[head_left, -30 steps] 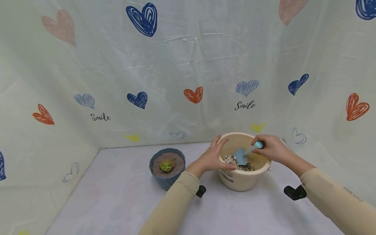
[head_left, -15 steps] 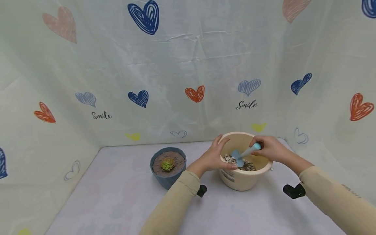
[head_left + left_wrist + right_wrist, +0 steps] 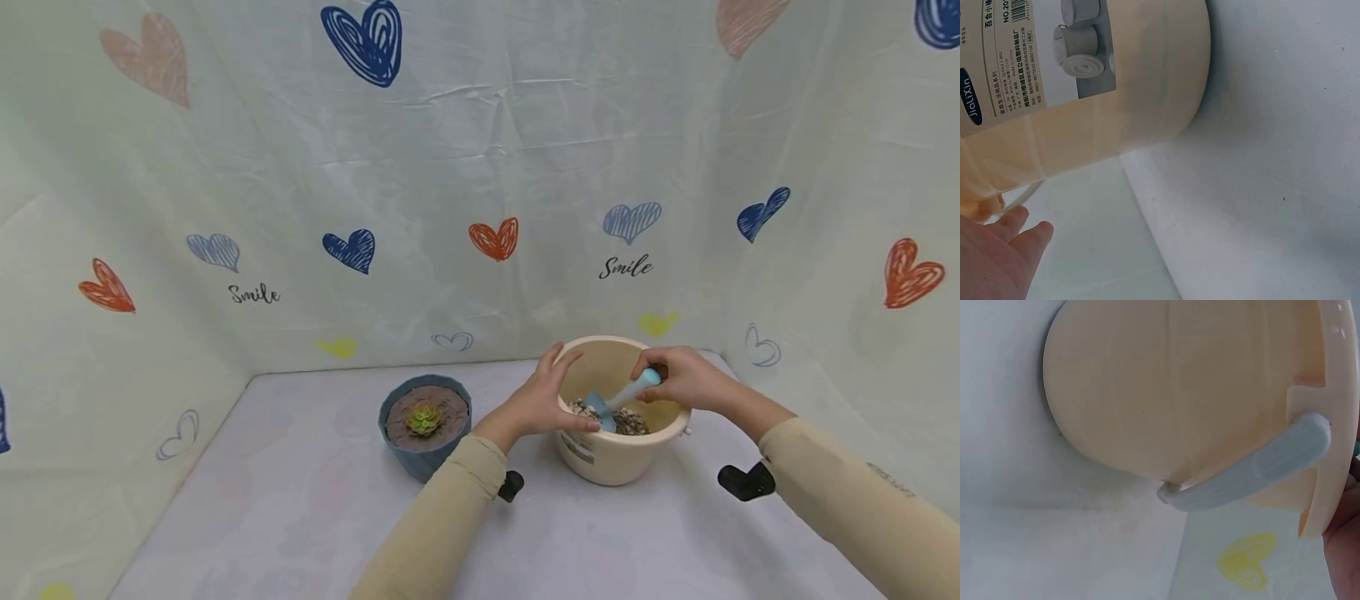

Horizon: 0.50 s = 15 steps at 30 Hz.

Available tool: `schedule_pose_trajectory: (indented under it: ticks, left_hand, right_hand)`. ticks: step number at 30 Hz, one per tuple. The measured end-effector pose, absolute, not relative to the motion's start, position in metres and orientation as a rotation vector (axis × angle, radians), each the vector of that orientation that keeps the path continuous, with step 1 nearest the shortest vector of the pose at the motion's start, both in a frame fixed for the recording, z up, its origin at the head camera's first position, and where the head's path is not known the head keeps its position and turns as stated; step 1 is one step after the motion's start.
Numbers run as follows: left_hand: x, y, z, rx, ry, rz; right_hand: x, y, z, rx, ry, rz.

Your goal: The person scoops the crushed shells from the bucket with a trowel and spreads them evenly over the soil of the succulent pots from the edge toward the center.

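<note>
A cream plastic bucket (image 3: pixel 613 463) stands upright on the table, with speckled gravel (image 3: pixel 632 422) inside. My left hand (image 3: pixel 534 404) steadies its left side, with the thumb along the front of the rim and the fingers spread round the back. In the left wrist view the fingertips (image 3: pixel 1034 237) are beside the bucket's wall, below its printed label (image 3: pixel 1016 69). Reaching over the opposite rim, my right hand (image 3: pixel 686 381) grips a small light-blue trowel (image 3: pixel 630 392) by its handle. The trowel's blade slants down into the gravel, its tip hidden there.
Left of the bucket, a blue-grey pot (image 3: pixel 420 462) holds brown soil and a green succulent (image 3: pixel 423 419). My left forearm passes close in front of this pot. A grey bucket handle (image 3: pixel 1260 469) hangs at the bucket's side. A heart-patterned sheet (image 3: pixel 420 167) rises behind the table (image 3: pixel 300 500).
The trowel has tilted and gone lower and left, its blade sinking into the gravel. My right hand has shifted slightly left with it. The left hand keeps its place on the bucket.
</note>
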State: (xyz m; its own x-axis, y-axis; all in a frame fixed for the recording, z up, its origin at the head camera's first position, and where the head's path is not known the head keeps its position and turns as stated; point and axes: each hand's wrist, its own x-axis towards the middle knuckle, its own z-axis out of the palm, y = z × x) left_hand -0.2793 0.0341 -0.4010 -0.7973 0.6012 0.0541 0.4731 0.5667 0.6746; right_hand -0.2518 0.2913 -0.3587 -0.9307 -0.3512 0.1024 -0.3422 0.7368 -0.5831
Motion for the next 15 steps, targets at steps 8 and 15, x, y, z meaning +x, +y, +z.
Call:
schedule_pose_trajectory:
  ticks: [8, 15]
  left_hand:
    - [-0.2786, 0.034, -0.4015, 0.888, 2.59, 1.064]
    - [-0.277, 0.0341, -0.3997, 0.881, 2.587, 1.076]
  right_hand:
    - [-0.2555, 0.2911, -0.3544, -0.544, 2.792, -1.011]
    - [-0.2608, 0.2939, -0.3532, -0.506, 2.696, -1.069]
